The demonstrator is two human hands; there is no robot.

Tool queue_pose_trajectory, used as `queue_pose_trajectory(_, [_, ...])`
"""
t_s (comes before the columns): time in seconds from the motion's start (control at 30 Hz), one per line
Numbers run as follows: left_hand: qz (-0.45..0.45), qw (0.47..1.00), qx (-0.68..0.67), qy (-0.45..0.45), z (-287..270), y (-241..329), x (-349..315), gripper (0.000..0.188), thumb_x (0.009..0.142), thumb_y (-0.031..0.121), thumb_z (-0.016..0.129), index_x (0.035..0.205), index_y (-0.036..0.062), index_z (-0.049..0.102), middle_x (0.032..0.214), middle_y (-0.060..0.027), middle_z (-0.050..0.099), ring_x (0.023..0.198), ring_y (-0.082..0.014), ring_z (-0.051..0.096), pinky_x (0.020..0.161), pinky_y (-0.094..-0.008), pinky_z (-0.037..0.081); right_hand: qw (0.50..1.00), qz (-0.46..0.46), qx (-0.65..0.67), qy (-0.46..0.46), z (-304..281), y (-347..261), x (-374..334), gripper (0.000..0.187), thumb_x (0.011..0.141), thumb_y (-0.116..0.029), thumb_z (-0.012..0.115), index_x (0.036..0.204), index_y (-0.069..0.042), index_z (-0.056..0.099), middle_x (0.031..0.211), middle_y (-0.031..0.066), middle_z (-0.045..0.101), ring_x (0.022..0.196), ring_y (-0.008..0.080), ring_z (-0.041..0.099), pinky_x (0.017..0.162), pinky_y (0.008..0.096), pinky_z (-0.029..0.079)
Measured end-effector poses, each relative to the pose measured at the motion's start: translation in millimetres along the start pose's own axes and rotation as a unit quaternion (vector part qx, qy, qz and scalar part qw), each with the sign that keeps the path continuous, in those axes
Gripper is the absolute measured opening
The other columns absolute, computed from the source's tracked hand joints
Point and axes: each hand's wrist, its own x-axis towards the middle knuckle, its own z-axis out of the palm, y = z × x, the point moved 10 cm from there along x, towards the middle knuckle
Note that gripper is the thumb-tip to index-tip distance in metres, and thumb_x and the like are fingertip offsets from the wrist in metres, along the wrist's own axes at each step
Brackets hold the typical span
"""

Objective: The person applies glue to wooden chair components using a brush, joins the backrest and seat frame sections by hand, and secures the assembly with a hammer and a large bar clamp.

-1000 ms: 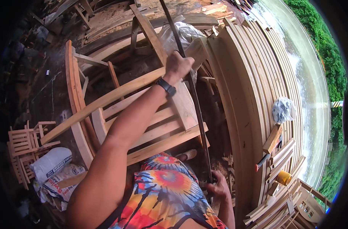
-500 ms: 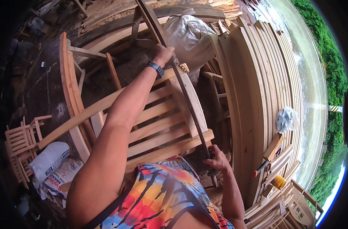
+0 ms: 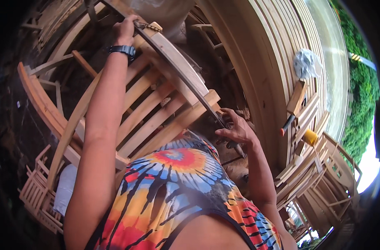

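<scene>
A long metal bar clamp lies across the end of a slatted wooden frame. My left hand, wearing a dark wristwatch, is closed round the bar at its far part. Beside that hand, a short ridged dark-and-yellow piece rests by the frame's far corner. At the near end of the bar, just past the frame's near rail, my right hand curls its fingers and thumb about the clamp's end fitting. Its palm side and part of the fitting are hidden.
Long stacked boards rise close on my right. On them are a clear plastic bag, a wooden block and a yellow cylinder. Small slatted chairs and a white sack stand at lower left.
My view has tilted and shifted, so frame, clamp and left hand appear higher and farther left. The left hand keeps its hold; the right hand stays at the clamp's near end, its fingers slightly shifted.
</scene>
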Motion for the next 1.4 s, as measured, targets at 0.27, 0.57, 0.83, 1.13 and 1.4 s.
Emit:
queue_pose_trajectory(0.27, [0.047,0.996,0.067,0.023,2,11,-20,0.053,0.075,0.024,0.086,0.109,-0.0132,0.069,0.108,-0.0173,0.071,0.097,-0.0231,0.068,0.090,-0.0362,0.053,0.980,-0.048,0.071,0.179,-22,78,-108,0.093,0.077,-0.050,0.077,0.152,-0.006,0.045,0.142,0.0199,0.058,0.136,0.0335,0.052,0.116,0.0454,0.037])
queue_pose_trajectory(0.57, [0.020,0.996,-0.066,-0.065,4,6,-18,0.046,0.075,0.020,0.086,0.109,-0.0056,0.069,0.104,-0.0118,0.070,0.092,-0.0220,0.069,0.085,-0.0363,0.056,0.809,0.070,0.501,0.301,104,255,-154,0.109,0.080,-0.016,0.081,0.165,-0.010,0.012,0.161,0.0189,0.034,0.150,0.0359,0.031,0.119,0.0457,0.032])
queue_pose_trajectory(0.83, [0.030,0.993,-0.092,-0.064,6,1,7,0.047,0.071,0.014,0.085,0.107,-0.0081,0.065,0.099,-0.0130,0.068,0.081,-0.0241,0.069,0.077,-0.0369,0.059,0.741,0.249,0.602,0.164,196,260,-153,0.083,0.093,-0.017,0.073,0.157,-0.001,0.023,0.113,0.0131,0.066,0.092,0.0198,0.066,0.084,0.0376,0.054])
queue_pose_trajectory(1.13, [0.040,0.994,-0.079,-0.067,7,-4,5,0.051,0.071,0.013,0.083,0.110,-0.0140,0.063,0.106,-0.0161,0.067,0.091,-0.0254,0.068,0.084,-0.0383,0.056,0.681,-0.027,0.669,0.297,-11,221,-181,0.068,0.109,-0.053,0.035,0.159,-0.008,0.031,0.136,0.0166,0.062,0.119,0.0258,0.062,0.105,0.0443,0.047])
queue_pose_trajectory(1.4, [0.068,0.997,-0.044,-0.008,-11,-7,11,0.035,0.076,0.013,0.081,0.099,-0.0079,0.066,0.096,-0.0141,0.068,0.078,-0.0245,0.070,0.072,-0.0371,0.060,0.643,-0.045,0.693,0.323,85,291,-127,0.067,0.109,-0.054,0.030,0.154,-0.005,0.042,0.145,0.0087,0.058,0.135,0.0276,0.049,0.113,0.0420,0.033])
